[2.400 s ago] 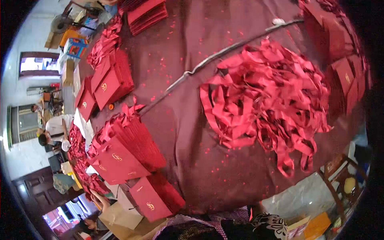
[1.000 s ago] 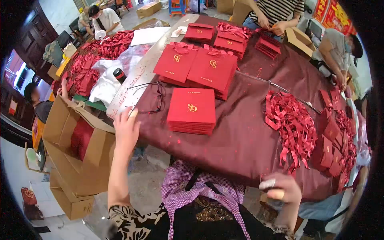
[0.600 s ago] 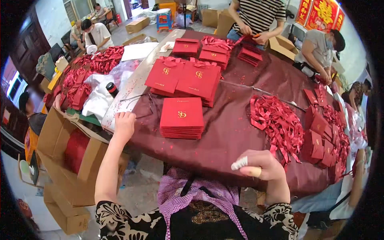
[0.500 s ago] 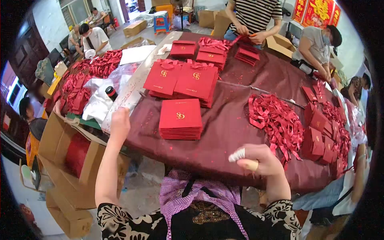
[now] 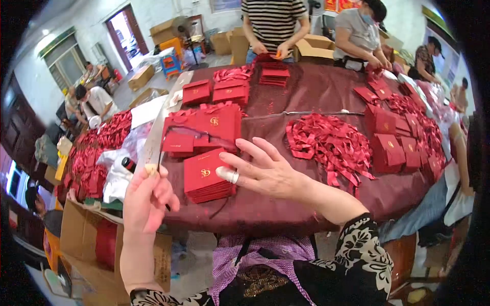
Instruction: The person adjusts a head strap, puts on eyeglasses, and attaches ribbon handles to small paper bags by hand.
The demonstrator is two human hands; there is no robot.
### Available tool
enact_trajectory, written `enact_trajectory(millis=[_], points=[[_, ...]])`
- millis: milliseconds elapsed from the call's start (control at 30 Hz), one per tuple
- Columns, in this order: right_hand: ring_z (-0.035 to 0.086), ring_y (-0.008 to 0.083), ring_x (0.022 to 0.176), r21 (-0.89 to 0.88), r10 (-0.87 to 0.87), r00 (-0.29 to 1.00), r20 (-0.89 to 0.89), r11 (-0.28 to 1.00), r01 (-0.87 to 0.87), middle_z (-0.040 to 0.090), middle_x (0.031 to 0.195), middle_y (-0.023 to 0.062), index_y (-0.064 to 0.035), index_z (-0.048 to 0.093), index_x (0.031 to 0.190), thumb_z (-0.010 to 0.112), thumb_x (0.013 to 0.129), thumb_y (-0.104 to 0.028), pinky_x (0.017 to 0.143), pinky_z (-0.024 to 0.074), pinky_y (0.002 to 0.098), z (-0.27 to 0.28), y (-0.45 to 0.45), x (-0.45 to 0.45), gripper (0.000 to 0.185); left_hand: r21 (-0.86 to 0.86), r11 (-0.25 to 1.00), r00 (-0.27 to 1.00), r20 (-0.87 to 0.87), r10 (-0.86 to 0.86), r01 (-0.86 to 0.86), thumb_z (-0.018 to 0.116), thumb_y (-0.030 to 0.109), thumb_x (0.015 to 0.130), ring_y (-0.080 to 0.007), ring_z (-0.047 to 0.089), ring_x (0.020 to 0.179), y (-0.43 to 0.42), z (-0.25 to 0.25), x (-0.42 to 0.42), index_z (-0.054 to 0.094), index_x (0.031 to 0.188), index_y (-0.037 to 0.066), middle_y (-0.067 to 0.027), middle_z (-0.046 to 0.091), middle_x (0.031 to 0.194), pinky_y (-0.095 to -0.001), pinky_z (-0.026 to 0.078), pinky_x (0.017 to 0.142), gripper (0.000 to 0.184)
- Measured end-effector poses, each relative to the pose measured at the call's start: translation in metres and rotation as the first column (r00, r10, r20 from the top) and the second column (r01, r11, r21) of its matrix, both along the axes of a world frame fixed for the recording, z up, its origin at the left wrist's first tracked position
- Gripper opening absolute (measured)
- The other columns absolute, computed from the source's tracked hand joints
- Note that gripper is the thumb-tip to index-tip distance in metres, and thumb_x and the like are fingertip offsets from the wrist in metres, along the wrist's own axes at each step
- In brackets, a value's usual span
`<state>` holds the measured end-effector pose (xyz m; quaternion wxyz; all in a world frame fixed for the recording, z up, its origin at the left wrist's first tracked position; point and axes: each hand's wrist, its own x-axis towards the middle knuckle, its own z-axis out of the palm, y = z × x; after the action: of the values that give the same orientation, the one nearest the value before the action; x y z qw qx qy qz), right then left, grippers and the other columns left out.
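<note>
A thin dark band point(image 5: 219, 140), blurred in places, loops over the stacks. One end of it runs to my left hand point(image 5: 148, 194), whose fingers are curled together around it. Yellowish tape covers a fingertip there. My right hand point(image 5: 270, 176) hovers at the right side of a stack of red gift bags point(image 5: 206, 171) with gold lettering, its fingers spread and white tape around one. I cannot tell whether it touches the band or the stack. Just behind lie larger stacks of red bags with ribbon handles point(image 5: 224, 120).
A heap of red ribbon bags point(image 5: 329, 148) lies right of centre, with more bag stacks point(image 5: 388, 153) at the far right. A cardboard box point(image 5: 76, 234) stands at lower left. Across the maroon-covered table point(image 5: 311, 199), a person in stripes point(image 5: 275, 23) handles red bags; others work nearby.
My view has turned. My left hand has come down and now has a dark band. My right hand has moved left to the front stack, and its fingers have spread.
</note>
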<state>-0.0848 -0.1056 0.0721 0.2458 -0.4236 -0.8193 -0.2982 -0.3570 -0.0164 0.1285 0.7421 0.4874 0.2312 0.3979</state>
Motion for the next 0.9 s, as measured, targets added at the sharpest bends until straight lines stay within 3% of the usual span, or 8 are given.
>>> enact_trajectory(millis=[67, 167, 300, 433, 533, 600, 633, 900], points=[[0.040, 0.0261, 0.131, 0.095, -0.014, 1.000, 0.013, 0.995, 0.013, 0.055, 0.130, 0.0043, -0.0154, 0.059, 0.118, 0.056, 0.079, -0.020, 0.110, 0.0260, 0.0446, -0.013, -0.004, 0.012, 0.040, -0.099, 0.993, 0.998, 0.013, -0.068, 0.069, 0.047, 0.009, 0.096, -0.0117, 0.045, 0.054, -0.007, -0.002, 0.007, 0.055, 0.105, 0.001, 0.0002, 0.043, 0.064, -0.0363, 0.053, 0.050, 0.015], [0.053, 0.0245, 0.114, 0.153, 0.052, 0.996, -0.066, 0.987, -0.042, 0.062, 0.116, 0.0044, -0.0121, 0.064, 0.107, 0.058, 0.076, -0.020, 0.098, 0.0401, 0.0422, -0.010, -0.016, 0.026, 0.032, -0.087, 0.995, 0.994, -0.099, -0.048, 0.039, 0.042, 0.003, 0.094, -0.0180, 0.053, 0.058, -0.020, 0.001, 0.025, 0.047, 0.128, -0.001, -0.0047, 0.050, 0.068, -0.0411, 0.057, 0.059, 0.035], [0.060, 0.0257, 0.091, 0.084, 0.132, 0.886, -0.445, 0.991, -0.106, 0.066, 0.101, 0.0044, -0.0087, 0.066, 0.097, 0.067, 0.063, -0.002, 0.077, 0.0502, 0.0358, -0.006, -0.041, 0.043, 0.035, -0.009, 0.947, 0.946, -0.021, -0.322, 0.322, 0.038, 0.001, 0.095, -0.0261, 0.066, 0.086, -0.009, -0.022, 0.034, 0.049, 0.125, -0.005, -0.0177, 0.064, 0.088, -0.0396, 0.056, 0.076, 0.033], [0.059, 0.0262, 0.090, -0.111, 0.033, 0.741, -0.671, 0.983, -0.145, 0.067, 0.096, 0.0053, -0.0088, 0.066, 0.097, 0.070, 0.071, 0.000, 0.082, 0.0479, 0.0357, 0.005, -0.067, 0.050, 0.028, 0.056, 0.917, 0.919, -0.026, -0.394, 0.395, 0.042, 0.000, 0.096, -0.0236, 0.065, 0.085, -0.022, -0.013, 0.050, 0.056, 0.119, -0.005, -0.0150, 0.066, 0.091, -0.0330, 0.052, 0.079, 0.027], [0.059, 0.0253, 0.089, -0.131, 0.032, 0.616, -0.787, 0.967, -0.218, 0.066, 0.094, 0.0069, -0.0060, 0.066, 0.097, 0.067, 0.076, 0.000, 0.084, 0.0461, 0.0366, 0.014, -0.083, 0.051, 0.022, 0.560, 0.766, 0.916, -0.391, -0.091, 0.315, 0.058, -0.009, 0.087, -0.0172, 0.061, 0.077, -0.026, -0.015, 0.053, 0.064, 0.108, 0.000, -0.0074, 0.064, 0.087, -0.0244, 0.046, 0.071, 0.024], [0.060, 0.0238, 0.088, -0.164, -0.007, 0.521, -0.853, 0.952, -0.257, 0.067, 0.093, 0.0081, -0.0028, 0.066, 0.097, 0.064, 0.082, -0.003, 0.084, 0.0460, 0.0360, 0.018, -0.093, 0.053, 0.014, 0.864, 0.438, 0.916, -0.356, 0.187, 0.246, 0.061, -0.009, 0.084, -0.0184, 0.061, 0.077, -0.038, 0.008, 0.063, 0.065, 0.102, 0.000, -0.0100, 0.062, 0.085, -0.0258, 0.047, 0.070, 0.020], [0.060, 0.0230, 0.087, -0.121, 0.053, 0.512, -0.857, 0.946, -0.300, 0.067, 0.092, 0.0087, -0.0020, 0.066, 0.094, 0.063, 0.086, -0.007, 0.082, 0.0459, 0.0356, 0.026, -0.097, 0.052, 0.010, 0.923, 0.327, 0.933, -0.283, 0.222, 0.202, 0.062, -0.007, 0.083, -0.0219, 0.061, 0.078, -0.038, 0.012, 0.064, 0.064, 0.101, 0.001, -0.0130, 0.060, 0.087, -0.0283, 0.048, 0.070, 0.020], [0.058, 0.0242, 0.078, 0.087, 0.326, 0.419, -0.847, 0.863, -0.497, 0.069, 0.088, 0.0121, -0.0039, 0.066, 0.086, 0.057, 0.092, -0.025, 0.075, 0.0444, 0.0328, 0.052, -0.121, 0.037, 0.024, 0.950, 0.308, 0.988, 0.006, 0.154, -0.054, 0.061, 0.012, 0.088, -0.0281, 0.063, 0.082, -0.064, 0.036, 0.053, 0.064, 0.095, -0.001, -0.0195, 0.064, 0.095, -0.0327, 0.049, 0.071, 0.015]])
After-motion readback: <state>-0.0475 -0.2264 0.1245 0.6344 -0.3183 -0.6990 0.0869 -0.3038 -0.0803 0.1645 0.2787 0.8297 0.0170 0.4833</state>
